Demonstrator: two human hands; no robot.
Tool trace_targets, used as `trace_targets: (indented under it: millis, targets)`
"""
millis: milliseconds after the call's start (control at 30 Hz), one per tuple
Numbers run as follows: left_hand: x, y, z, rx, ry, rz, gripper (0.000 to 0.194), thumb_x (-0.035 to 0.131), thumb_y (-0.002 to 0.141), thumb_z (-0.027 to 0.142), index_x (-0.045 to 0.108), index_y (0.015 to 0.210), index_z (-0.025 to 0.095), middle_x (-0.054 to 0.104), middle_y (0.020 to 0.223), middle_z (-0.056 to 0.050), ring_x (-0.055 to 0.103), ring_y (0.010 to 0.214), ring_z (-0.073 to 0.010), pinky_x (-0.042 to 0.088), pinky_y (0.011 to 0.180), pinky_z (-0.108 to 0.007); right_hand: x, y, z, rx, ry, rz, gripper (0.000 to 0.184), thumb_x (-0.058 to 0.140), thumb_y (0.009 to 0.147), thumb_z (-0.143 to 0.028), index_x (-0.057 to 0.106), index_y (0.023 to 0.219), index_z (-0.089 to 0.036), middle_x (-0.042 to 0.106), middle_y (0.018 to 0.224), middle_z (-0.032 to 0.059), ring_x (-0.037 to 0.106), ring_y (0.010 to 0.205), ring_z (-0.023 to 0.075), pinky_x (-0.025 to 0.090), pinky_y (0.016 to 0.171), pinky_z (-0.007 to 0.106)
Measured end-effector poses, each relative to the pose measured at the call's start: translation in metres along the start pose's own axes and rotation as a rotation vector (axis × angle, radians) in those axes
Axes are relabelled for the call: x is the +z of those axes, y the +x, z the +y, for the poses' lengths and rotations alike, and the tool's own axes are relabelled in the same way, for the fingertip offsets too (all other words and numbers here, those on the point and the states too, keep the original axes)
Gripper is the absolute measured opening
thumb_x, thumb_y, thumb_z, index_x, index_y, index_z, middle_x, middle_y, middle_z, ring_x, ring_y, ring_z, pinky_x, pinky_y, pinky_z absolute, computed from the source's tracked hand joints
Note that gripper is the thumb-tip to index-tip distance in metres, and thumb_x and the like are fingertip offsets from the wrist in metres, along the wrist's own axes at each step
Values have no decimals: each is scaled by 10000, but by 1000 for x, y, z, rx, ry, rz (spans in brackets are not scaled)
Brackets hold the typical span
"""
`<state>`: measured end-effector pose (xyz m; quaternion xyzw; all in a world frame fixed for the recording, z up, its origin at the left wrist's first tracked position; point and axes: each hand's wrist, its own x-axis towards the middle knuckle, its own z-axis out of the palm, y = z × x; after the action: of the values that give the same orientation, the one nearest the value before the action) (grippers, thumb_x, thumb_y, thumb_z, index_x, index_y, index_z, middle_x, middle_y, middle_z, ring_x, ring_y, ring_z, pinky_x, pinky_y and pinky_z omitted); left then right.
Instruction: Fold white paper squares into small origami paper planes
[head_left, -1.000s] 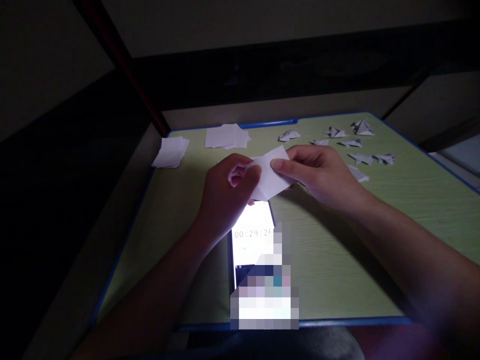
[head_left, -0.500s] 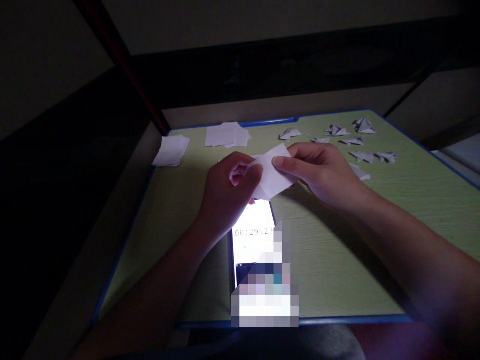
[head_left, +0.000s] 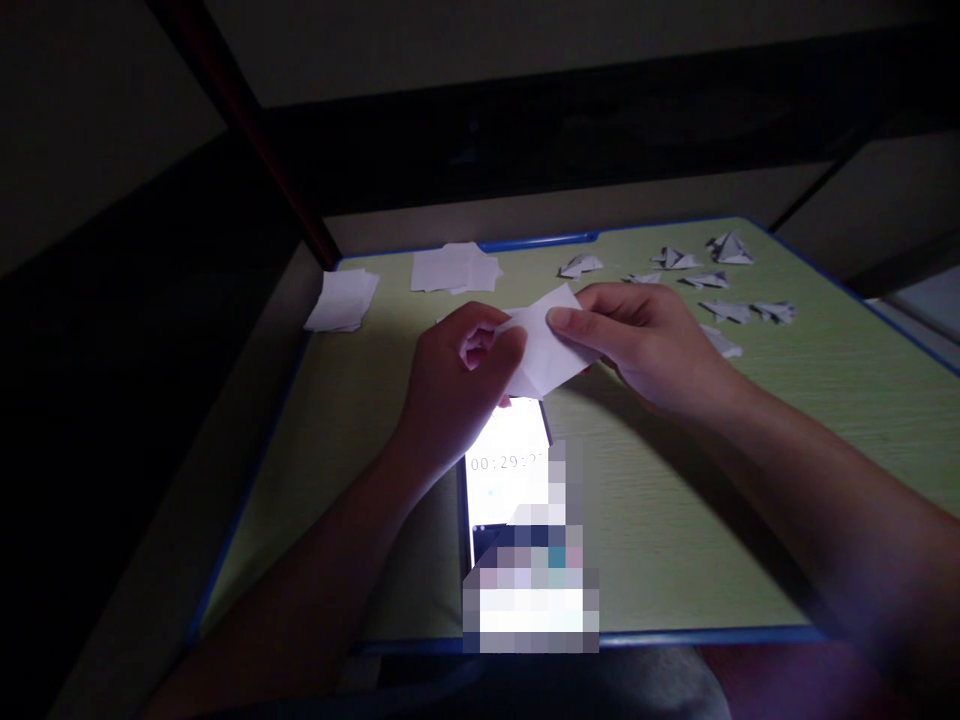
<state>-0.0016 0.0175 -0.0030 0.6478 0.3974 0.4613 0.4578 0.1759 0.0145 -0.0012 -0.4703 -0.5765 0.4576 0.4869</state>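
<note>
A small white sheet of paper [head_left: 551, 352] is held up above the table, tilted, between both hands. My left hand [head_left: 469, 365] pinches its left side, thumb on the near face and the other fingers curled. At its upper right edge, my right hand [head_left: 637, 335] grips with the thumb on top and the fingers behind, mostly hidden. Below the paper lies a phone [head_left: 506, 470] with a bright screen showing a running timer; its lower part is blurred out by large pixels.
Loose white paper stacks lie at the far left [head_left: 343, 301] and at the back [head_left: 454, 268] of the green table [head_left: 697, 520]. Several folded paper pieces [head_left: 703, 281] are spread over the back right. A blue rim [head_left: 247, 500] edges the tabletop.
Almost nothing differs. Both hands keep the same grip on the paper, and the view has shifted very slightly.
</note>
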Motion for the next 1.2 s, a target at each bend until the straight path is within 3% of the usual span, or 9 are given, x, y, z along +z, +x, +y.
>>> trace_targets:
  millis: [1200]
  targets:
    - [2, -1, 4, -9, 2, 12, 92, 592, 757, 264, 538, 741, 192, 581, 657, 17, 592, 556, -107, 452, 349, -145, 0, 0, -1, -4, 13, -25, 340, 742, 776, -448, 597, 570, -220, 528, 517, -25, 441, 472, 95, 300, 448, 274]
